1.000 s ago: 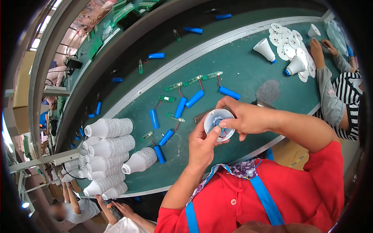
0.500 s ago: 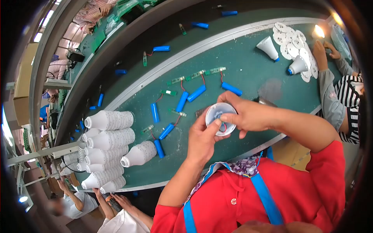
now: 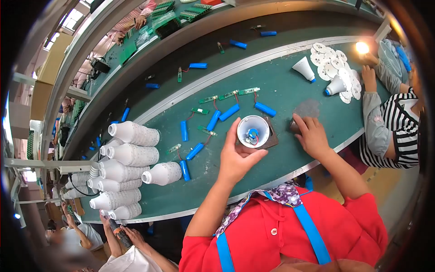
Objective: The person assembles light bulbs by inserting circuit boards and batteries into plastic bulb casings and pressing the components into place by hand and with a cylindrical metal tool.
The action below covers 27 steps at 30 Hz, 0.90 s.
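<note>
A white cup (image 3: pixel 247 125) sits in the centre of the frame, its wide mouth turned up to the camera; inside it show a blue part (image 3: pixel 252 133) and a red wire. It lies in the curve between fingers and thumb of the left hand (image 3: pixel 236 161): the index finger runs against its left side, while the thumb sticks out below the rim, clear of it. The hand is about half open; whether the hidden fingers clasp the cup, I cannot tell. A brown block (image 3: pixel 272 139) shows beneath the cup's right side.

Right of centre, the right hand (image 3: pixel 313 139) bends its fingers over a dark piece (image 3: pixel 295 126), touching it; the thumb is hidden, so how firmly it grips cannot be told.

Left of and above the cup lie six blue cells (image 3: pixel 184 130) wired to green boards (image 3: pixel 228 95). Stacked white housings (image 3: pixel 132 154) fill the lower left. At the upper right, two white cones (image 3: pixel 304 69) lie beside a heap of white discs (image 3: pixel 330 70), and a co-worker's hand (image 3: pixel 369 78) is near a glowing bulb (image 3: pixel 361 47).
</note>
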Available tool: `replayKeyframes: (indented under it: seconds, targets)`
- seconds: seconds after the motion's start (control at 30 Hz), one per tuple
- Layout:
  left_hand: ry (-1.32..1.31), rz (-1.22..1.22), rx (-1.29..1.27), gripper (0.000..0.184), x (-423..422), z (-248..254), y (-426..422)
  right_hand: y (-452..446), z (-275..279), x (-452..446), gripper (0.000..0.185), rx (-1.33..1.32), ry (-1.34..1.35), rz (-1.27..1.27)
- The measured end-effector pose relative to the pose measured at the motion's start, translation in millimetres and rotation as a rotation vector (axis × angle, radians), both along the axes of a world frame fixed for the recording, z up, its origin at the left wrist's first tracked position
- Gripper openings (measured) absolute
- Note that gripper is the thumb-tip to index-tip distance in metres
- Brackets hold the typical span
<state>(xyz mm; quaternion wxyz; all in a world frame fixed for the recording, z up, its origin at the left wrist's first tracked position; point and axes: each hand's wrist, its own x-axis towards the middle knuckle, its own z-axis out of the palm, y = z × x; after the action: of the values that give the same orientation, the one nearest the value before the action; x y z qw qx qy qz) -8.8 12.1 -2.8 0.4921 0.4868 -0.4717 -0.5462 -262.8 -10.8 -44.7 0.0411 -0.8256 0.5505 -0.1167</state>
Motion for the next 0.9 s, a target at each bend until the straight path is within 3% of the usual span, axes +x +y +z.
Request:
replayKeyframes:
  seconds: [0.07,0.17,0.3,0.43,0.53,0.73,0.9]
  targets:
    - [-0.386,0.057,-0.200,0.077,-1,-18,0,-4,-15,-7,0.061,-0.009,-0.039,0.028]
    - [-0.721,0.130,-0.266,0.077,-5,-7,2,-2,4,3,0.055,-0.020,-0.495,-0.053]
    - [-0.668,0.160,-0.301,0.065,-5,-31,-2,-3,77,37,0.046,-0.164,-0.558,0.222]
    - [-0.709,0.171,-0.320,0.053,-3,-36,-3,-9,109,68,0.047,-0.241,-0.615,0.426]
    - [-0.712,0.181,-0.323,0.050,-2,-35,-2,-11,122,80,0.048,-0.323,-0.596,0.464]
    - [-0.707,0.186,-0.354,0.050,-2,-37,-4,-18,110,93,0.052,-0.186,-0.380,0.433]
    - [-0.675,0.176,-0.360,0.049,-1,-39,-5,-12,148,94,0.047,-0.409,-0.593,0.433]
